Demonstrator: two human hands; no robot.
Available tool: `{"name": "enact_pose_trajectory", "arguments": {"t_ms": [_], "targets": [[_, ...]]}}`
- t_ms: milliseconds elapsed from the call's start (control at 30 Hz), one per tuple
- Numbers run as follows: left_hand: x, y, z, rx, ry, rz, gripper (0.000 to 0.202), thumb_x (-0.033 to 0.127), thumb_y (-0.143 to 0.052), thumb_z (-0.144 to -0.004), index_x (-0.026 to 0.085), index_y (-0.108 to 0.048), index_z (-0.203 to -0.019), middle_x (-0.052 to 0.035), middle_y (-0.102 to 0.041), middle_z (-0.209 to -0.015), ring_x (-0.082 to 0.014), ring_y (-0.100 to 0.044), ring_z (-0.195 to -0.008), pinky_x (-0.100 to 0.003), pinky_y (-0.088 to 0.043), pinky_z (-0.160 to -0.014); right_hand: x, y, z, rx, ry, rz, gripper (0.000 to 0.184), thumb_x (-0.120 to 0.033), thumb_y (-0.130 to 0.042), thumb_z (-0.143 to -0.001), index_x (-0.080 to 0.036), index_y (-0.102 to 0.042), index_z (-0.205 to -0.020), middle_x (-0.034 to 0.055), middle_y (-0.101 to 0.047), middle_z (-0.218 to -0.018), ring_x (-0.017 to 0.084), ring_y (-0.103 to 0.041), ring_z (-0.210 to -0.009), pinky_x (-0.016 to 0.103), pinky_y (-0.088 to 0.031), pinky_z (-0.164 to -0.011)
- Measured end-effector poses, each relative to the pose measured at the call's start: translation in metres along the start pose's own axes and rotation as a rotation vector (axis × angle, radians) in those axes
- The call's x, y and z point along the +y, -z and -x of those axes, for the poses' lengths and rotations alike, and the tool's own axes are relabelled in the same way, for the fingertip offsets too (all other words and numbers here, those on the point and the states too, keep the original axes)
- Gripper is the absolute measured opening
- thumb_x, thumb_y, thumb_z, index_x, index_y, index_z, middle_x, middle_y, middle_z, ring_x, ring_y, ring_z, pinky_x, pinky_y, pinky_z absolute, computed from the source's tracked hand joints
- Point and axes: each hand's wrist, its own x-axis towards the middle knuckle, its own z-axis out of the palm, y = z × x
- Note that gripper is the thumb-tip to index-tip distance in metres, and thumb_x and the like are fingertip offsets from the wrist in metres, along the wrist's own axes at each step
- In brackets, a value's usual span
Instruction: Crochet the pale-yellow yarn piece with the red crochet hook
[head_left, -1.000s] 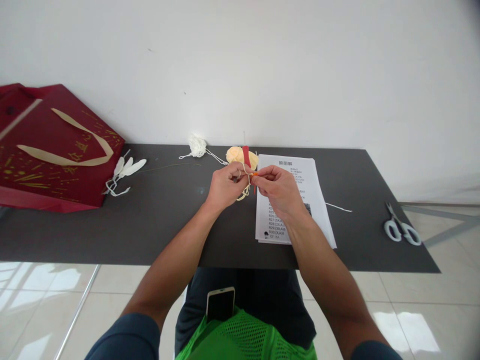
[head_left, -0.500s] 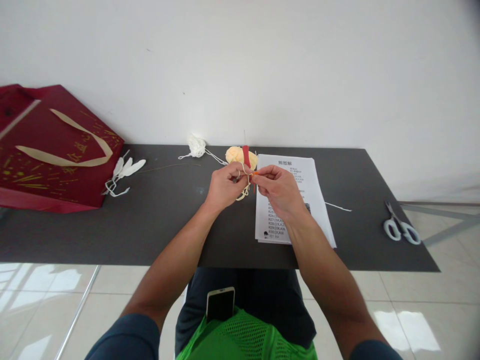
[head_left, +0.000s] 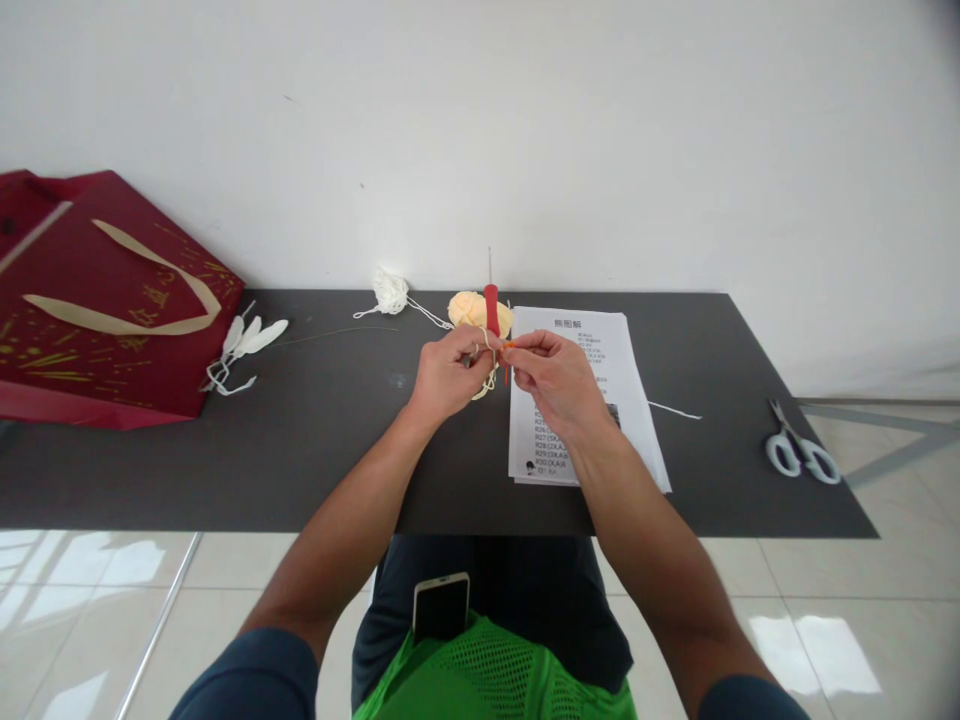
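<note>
My left hand [head_left: 448, 372] is closed on cream yarn [head_left: 487, 388], with a strand looped over its index finger. A crochet hook [head_left: 491, 305] with a red handle points upward by the left fingertips, metal end toward the wall; which fingers grip it is hidden. My right hand [head_left: 556, 378] meets the left one, thumb and index finger pinching a small orange piece [head_left: 509, 346] too tiny to make out. Below the fingertips shows a thin red-orange strip [head_left: 506, 376]. A ball of cream yarn [head_left: 469, 308] lies just behind the hands.
Printed sheets [head_left: 630, 440] lie under my right hand. White yarn [head_left: 391, 292] rests near the wall, scissors [head_left: 801, 455] at the right edge. On the left stand a dark red gift bag [head_left: 90, 350] and white leaf-shaped pieces [head_left: 251, 338]. A phone [head_left: 441, 608] is on my lap.
The crochet hook stands slightly higher and shows more of its red handle and metal end. Both hands stay together in nearly the same place. The view has shifted a little.
</note>
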Motion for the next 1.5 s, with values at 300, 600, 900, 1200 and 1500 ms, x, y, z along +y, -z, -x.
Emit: {"name": "enact_pose_trajectory", "arguments": {"t_ms": [300,600,900,1200,1500], "targets": [[0.0060,-0.0044,-0.0024,0.059,0.056,0.221,0.005,0.021,-0.072,-0.083,0.021,-0.072,-0.088,-0.0001,-0.077,-0.080,-0.0121,-0.070,-0.069,-0.024,-0.053,-0.067,0.0079,-0.0077,0.0078,0.109,0.202,0.123,0.021,-0.028,-0.083,-0.070,-0.020,-0.066,-0.078,-0.0038,-0.065,-0.062,0.006,-0.046,-0.049,0.023,-0.029,-0.044],[0.0087,-0.0052,-0.0035,0.071,0.083,0.262,0.011,0.027,-0.075,-0.082,0.019,-0.071,-0.087,-0.0009,-0.078,-0.079,-0.0124,-0.072,-0.067,-0.024,-0.055,-0.065,0.0056,-0.0054,0.0089,0.063,0.208,0.137,0.020,-0.030,-0.082,-0.072,-0.021,-0.066,-0.079,-0.0036,-0.065,-0.064,0.007,-0.048,-0.051,0.024,-0.035,-0.047],[0.0042,-0.0001,-0.0017,0.035,0.020,0.108,0.011,0.015,-0.068,-0.081,0.021,-0.073,-0.088,0.0017,-0.073,-0.076,-0.0114,-0.069,-0.069,-0.023,-0.052,-0.068,0.0047,-0.0053,0.0070,0.066,0.121,0.102,0.021,-0.027,-0.083,-0.068,-0.021,-0.065,-0.077,-0.0047,-0.063,-0.060,0.006,-0.044,-0.048,0.024,-0.029,-0.045],[0.0073,-0.0020,-0.0034,0.057,0.044,0.218,0.005,0.020,-0.072,-0.082,0.020,-0.072,-0.087,0.0007,-0.075,-0.075,-0.0111,-0.070,-0.065,-0.022,-0.053,-0.064,0.0041,-0.0055,0.0082,0.052,0.161,0.094,0.020,-0.028,-0.083,-0.070,-0.021,-0.066,-0.078,-0.0051,-0.062,-0.060,0.006,-0.043,-0.049,0.024,-0.030,-0.046],[0.0080,-0.0045,-0.0045,0.070,0.076,0.271,0.013,0.028,-0.078,-0.080,0.019,-0.070,-0.085,-0.0010,-0.077,-0.076,-0.0126,-0.072,-0.064,-0.023,-0.055,-0.062,0.0037,-0.0023,0.0066,-0.009,0.125,0.113,0.025,-0.032,-0.085,-0.068,-0.021,-0.065,-0.076,-0.0064,-0.058,-0.056,0.006,-0.042,-0.048,0.024,-0.028,-0.045]]}}
